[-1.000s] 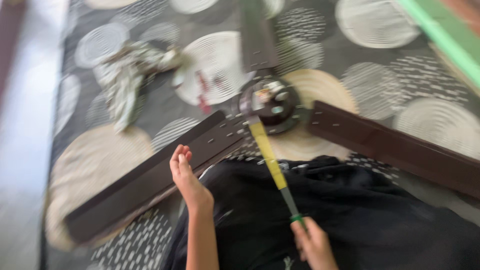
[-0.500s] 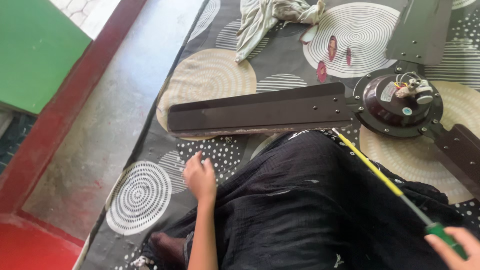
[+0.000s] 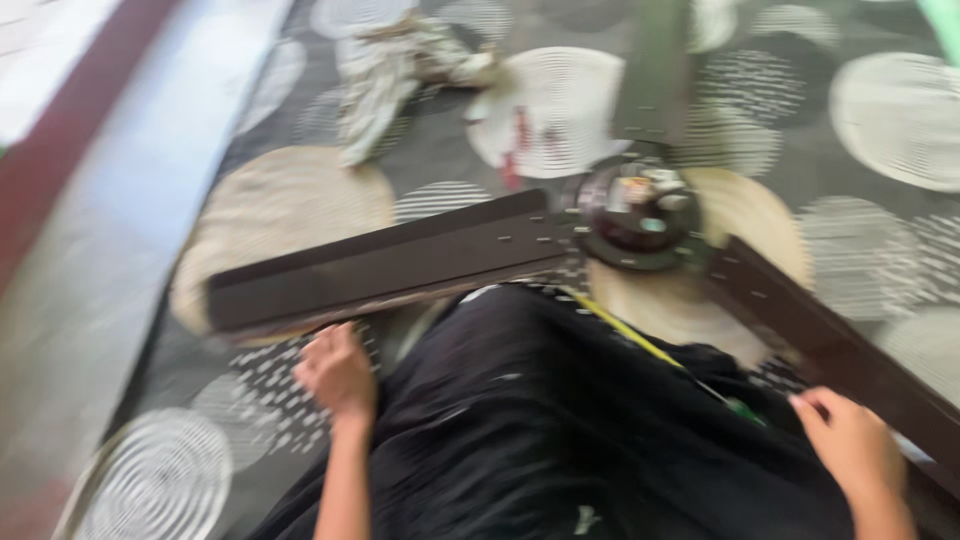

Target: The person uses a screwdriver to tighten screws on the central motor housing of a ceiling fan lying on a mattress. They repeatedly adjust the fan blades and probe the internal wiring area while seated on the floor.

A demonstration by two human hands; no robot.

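The right hand (image 3: 850,445) curls beside the yellow screwdriver (image 3: 650,350) across the lap, while the left hand (image 3: 338,372) rests loosely spread near the ceiling fan (image 3: 640,210) blade for reach.

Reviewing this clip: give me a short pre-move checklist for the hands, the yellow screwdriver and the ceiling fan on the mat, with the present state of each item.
1. Right hand at the green handle end of the yellow screwdriver: ok, though blur hides how firm the grip is.
2. Screwdriver tip seated at the fan hub: cannot tell, the shaft disappears behind the black cloth.
3. Left hand clear of the tool: ok, it is on the mat beside the near blade.
4. Fan lying flat on the mat: ok.
5. Crumpled rag clear of the hub: ok, it lies apart.
6. Picture sharp enough to judge screws: not ok, motion blur.
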